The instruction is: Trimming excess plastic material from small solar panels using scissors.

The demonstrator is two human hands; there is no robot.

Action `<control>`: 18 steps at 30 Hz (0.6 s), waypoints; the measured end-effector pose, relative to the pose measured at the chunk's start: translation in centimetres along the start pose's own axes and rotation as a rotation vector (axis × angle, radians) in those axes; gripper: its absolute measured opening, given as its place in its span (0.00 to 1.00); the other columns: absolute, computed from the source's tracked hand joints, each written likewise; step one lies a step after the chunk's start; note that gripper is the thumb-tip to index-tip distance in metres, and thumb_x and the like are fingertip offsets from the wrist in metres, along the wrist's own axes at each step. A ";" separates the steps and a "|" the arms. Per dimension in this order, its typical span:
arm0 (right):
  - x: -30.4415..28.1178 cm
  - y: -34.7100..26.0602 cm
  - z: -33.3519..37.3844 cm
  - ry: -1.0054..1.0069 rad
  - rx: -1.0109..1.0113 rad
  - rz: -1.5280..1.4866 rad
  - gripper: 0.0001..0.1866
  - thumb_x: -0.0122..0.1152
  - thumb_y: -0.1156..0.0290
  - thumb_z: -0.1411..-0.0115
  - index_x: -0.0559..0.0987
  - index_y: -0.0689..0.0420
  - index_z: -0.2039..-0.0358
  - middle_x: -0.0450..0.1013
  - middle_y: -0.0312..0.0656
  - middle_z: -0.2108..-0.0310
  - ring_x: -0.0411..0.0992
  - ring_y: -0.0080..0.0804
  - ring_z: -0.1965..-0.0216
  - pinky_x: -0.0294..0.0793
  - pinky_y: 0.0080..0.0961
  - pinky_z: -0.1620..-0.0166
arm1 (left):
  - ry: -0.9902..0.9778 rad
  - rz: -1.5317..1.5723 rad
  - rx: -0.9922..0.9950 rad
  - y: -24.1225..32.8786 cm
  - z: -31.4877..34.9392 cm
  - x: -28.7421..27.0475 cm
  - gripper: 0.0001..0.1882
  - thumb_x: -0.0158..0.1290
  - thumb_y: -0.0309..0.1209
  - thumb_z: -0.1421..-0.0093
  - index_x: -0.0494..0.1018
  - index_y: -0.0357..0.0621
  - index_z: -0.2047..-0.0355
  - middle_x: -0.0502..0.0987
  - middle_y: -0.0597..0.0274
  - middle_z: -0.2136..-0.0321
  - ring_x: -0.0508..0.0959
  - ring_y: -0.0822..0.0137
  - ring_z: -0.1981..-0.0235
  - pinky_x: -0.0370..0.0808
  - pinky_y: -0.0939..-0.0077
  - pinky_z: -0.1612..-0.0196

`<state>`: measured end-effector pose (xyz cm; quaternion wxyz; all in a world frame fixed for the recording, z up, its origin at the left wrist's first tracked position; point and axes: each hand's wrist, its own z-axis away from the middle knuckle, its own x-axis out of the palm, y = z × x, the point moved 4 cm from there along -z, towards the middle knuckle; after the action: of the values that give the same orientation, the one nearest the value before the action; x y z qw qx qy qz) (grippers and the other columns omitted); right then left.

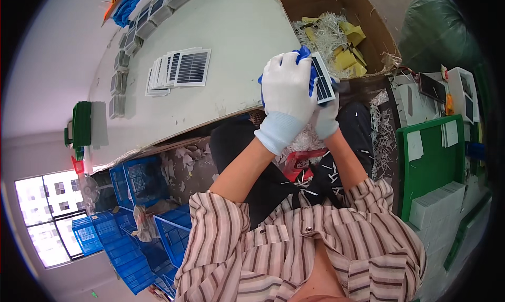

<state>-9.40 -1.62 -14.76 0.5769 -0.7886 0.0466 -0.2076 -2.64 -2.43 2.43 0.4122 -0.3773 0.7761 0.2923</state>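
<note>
My left hand [288, 86], in a white knit glove with a blue coated palm, is closed on the left edge of a small solar panel [323, 80]. The panel is tilted, with dark cells and a white border. My right hand [327, 117], gloved too, is closed just below and behind the panel, which hides most of its fingers. A grey smear beside it is too blurred to name. Both hands are past the table's right edge, near a cardboard box [371, 15] of white shreds and yellow scraps. A fanned stack of similar panels [190, 67] lies on the table.
Along the far side of the pale table [231, 34] stand several bundles of panels [121, 81]. Blue plastic crates [118, 244] are at lower left. On the right are a green tray [431, 160] with white stacks and a green sack [439, 31]. Shreds litter my lap and the floor.
</note>
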 end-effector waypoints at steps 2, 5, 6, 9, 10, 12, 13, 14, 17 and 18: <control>2.8 1.4 -2.6 -0.030 0.385 -0.969 0.16 0.43 0.63 0.35 0.65 0.55 0.49 0.71 0.40 0.57 0.72 0.31 0.57 0.72 0.28 0.51 | 0.003 0.008 0.015 0.0 0.1 -0.1 0.20 0.58 0.27 0.57 0.73 0.43 0.61 0.72 0.53 0.61 0.71 0.50 0.58 0.68 0.59 0.56; 4.2 2.4 -4.2 -0.121 0.571 -1.160 0.21 0.34 0.56 0.33 0.65 0.54 0.48 0.70 0.41 0.55 0.73 0.33 0.58 0.74 0.31 0.51 | 0.011 0.089 0.062 -0.5 0.1 0.1 0.20 0.59 0.26 0.57 0.73 0.43 0.60 0.72 0.54 0.60 0.71 0.51 0.58 0.68 0.59 0.55; 3.8 2.8 -4.6 -0.120 0.567 -1.161 0.21 0.34 0.56 0.33 0.65 0.54 0.48 0.70 0.41 0.55 0.73 0.33 0.58 0.74 0.31 0.51 | 0.015 0.157 0.109 -0.6 0.1 -0.1 0.20 0.59 0.26 0.57 0.73 0.44 0.60 0.72 0.54 0.60 0.71 0.51 0.57 0.68 0.59 0.54; 1.8 0.4 -3.5 -0.177 0.798 -0.957 0.24 0.40 0.53 0.37 0.68 0.58 0.49 0.73 0.44 0.58 0.75 0.31 0.64 0.78 0.27 0.58 | 0.042 0.193 0.039 -1.6 0.3 -0.6 0.21 0.60 0.27 0.57 0.73 0.44 0.59 0.72 0.54 0.59 0.71 0.52 0.56 0.68 0.60 0.52; 1.0 -1.5 -3.2 -0.279 0.579 -0.890 0.19 0.49 0.58 0.41 0.74 0.60 0.57 0.75 0.41 0.66 0.74 0.26 0.68 0.76 0.22 0.61 | 0.051 0.195 0.039 -1.6 0.1 -1.1 0.21 0.60 0.27 0.57 0.73 0.44 0.59 0.72 0.54 0.59 0.71 0.52 0.56 0.68 0.60 0.52; -2.2 -2.6 -2.1 -0.344 0.114 -0.057 0.13 0.58 0.67 0.46 0.76 0.62 0.64 0.75 0.37 0.72 0.72 0.21 0.71 0.74 0.19 0.65 | -0.100 -0.015 -0.005 -1.6 -0.1 -1.7 0.22 0.60 0.27 0.57 0.72 0.44 0.59 0.72 0.54 0.57 0.71 0.51 0.55 0.67 0.59 0.50; -3.0 -2.3 -2.1 -0.341 0.120 -0.050 0.13 0.58 0.67 0.46 0.76 0.62 0.64 0.75 0.37 0.72 0.72 0.21 0.71 0.74 0.19 0.65 | -0.065 -0.006 0.010 -1.1 0.0 -1.6 0.19 0.58 0.25 0.56 0.73 0.44 0.60 0.72 0.54 0.58 0.71 0.50 0.55 0.67 0.59 0.50; -3.2 -2.1 -2.1 -0.403 0.178 -0.016 0.15 0.60 0.65 0.46 0.76 0.62 0.62 0.75 0.36 0.71 0.72 0.20 0.70 0.73 0.19 0.64 | -0.069 0.003 0.012 -0.8 0.2 -1.1 0.19 0.58 0.25 0.56 0.73 0.44 0.60 0.72 0.54 0.58 0.71 0.50 0.55 0.67 0.59 0.50; -3.2 -2.4 -2.3 -0.497 0.219 0.056 0.16 0.63 0.65 0.47 0.75 0.62 0.62 0.75 0.36 0.70 0.72 0.19 0.71 0.72 0.20 0.65 | 0.049 0.066 0.003 -0.7 0.4 -0.3 0.18 0.55 0.22 0.55 0.73 0.44 0.61 0.73 0.54 0.59 0.71 0.50 0.55 0.67 0.59 0.50; -2.4 -3.1 -2.4 -0.538 0.200 0.088 0.14 0.63 0.67 0.48 0.75 0.62 0.64 0.75 0.37 0.71 0.71 0.20 0.73 0.72 0.21 0.67 | 0.065 0.085 -0.006 -0.9 0.4 0.0 0.17 0.54 0.22 0.55 0.74 0.43 0.61 0.73 0.53 0.60 0.71 0.50 0.56 0.67 0.59 0.51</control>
<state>-13.01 -1.98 -11.96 0.6521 -0.7516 -0.0946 0.0307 -1.75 -2.58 2.06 0.3730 -0.3544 0.8034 0.2996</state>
